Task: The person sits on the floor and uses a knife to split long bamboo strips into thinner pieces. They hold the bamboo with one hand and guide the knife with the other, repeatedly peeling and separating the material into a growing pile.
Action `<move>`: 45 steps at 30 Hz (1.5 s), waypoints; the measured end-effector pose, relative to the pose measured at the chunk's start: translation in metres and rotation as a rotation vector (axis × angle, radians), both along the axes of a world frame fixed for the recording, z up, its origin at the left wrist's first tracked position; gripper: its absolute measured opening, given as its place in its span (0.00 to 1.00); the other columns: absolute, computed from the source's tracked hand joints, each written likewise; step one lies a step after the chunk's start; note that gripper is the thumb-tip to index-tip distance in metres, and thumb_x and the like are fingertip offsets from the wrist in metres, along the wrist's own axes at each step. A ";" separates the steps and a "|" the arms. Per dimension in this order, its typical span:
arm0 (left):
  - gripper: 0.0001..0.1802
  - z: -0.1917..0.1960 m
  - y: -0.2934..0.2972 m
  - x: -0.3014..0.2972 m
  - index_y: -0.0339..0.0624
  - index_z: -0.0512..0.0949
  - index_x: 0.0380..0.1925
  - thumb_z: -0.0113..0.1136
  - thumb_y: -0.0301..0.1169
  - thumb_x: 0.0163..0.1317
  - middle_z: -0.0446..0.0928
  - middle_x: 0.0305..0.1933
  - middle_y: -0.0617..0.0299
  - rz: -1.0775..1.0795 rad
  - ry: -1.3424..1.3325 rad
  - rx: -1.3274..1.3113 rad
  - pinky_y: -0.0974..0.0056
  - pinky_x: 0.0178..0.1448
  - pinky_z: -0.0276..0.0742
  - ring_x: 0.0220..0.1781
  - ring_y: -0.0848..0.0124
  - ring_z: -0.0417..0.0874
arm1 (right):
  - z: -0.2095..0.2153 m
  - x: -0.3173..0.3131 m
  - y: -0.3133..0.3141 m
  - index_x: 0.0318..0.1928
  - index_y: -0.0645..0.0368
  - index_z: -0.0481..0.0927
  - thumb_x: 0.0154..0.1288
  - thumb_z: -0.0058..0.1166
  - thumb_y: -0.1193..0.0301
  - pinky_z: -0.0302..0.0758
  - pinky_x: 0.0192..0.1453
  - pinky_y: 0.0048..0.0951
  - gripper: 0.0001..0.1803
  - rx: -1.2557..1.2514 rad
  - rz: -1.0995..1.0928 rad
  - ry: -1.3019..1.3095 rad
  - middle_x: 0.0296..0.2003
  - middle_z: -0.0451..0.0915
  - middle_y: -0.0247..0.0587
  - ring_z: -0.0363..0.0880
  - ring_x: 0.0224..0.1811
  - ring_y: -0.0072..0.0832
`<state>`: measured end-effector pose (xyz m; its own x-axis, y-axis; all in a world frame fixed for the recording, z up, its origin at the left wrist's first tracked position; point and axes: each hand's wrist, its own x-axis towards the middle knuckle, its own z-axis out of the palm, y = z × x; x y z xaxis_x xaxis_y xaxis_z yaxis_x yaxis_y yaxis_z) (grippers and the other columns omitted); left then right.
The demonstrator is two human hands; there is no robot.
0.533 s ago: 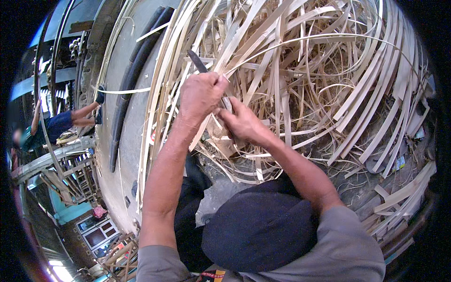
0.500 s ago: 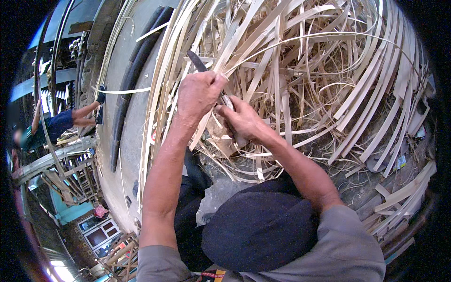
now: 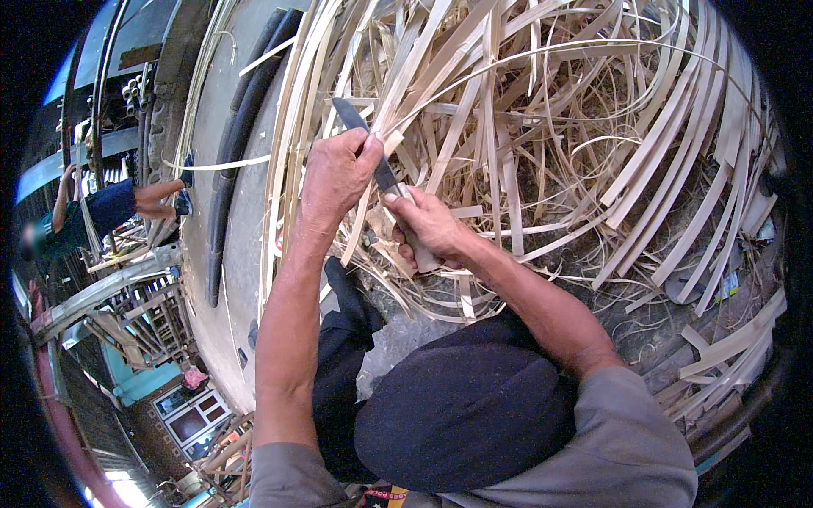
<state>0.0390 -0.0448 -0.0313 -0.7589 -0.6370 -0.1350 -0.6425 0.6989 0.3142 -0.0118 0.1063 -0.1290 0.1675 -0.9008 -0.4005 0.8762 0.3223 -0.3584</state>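
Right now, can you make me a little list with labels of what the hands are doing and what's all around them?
left hand: left hand grips a bamboo strip beside the blade
right hand: right hand wraps the pale handle of a knife
knife: dark blade points up and away
around: heap of bamboo strips ahead
ground: grey concrete
other person: blue sleeve at far left

Daylit outdoor yard: grey concrete ground [image 3: 241, 229], a wooden frame structure [image 3: 127, 296], a teal wall [image 3: 140, 383] behind.

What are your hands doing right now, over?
Left hand grips a bamboo strip against the knife blade. Right hand holds the knife handle. Loose strips piled all around.
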 end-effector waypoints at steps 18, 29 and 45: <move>0.21 -0.011 -0.010 -0.001 0.34 0.79 0.28 0.58 0.43 0.70 0.70 0.17 0.58 -0.094 -0.006 -0.063 0.60 0.28 0.67 0.21 0.74 0.68 | -0.011 0.029 0.003 0.46 0.57 0.69 0.79 0.40 0.53 0.72 0.21 0.28 0.19 -0.076 -0.138 0.491 0.22 0.70 0.32 0.71 0.19 0.22; 0.20 -0.002 -0.024 -0.001 0.32 0.77 0.26 0.56 0.40 0.68 0.72 0.20 0.44 -0.043 -0.051 0.035 0.54 0.32 0.71 0.20 0.55 0.71 | 0.008 0.005 0.014 0.45 0.57 0.68 0.77 0.45 0.50 0.73 0.16 0.27 0.21 -0.088 -0.080 0.189 0.23 0.72 0.34 0.74 0.17 0.21; 0.19 -0.003 -0.027 0.002 0.31 0.76 0.23 0.57 0.37 0.67 0.72 0.20 0.41 -0.107 -0.017 -0.081 0.52 0.29 0.70 0.21 0.50 0.77 | 0.015 0.003 0.016 0.46 0.59 0.67 0.78 0.42 0.56 0.73 0.16 0.27 0.17 -0.075 -0.262 0.264 0.24 0.74 0.36 0.74 0.17 0.23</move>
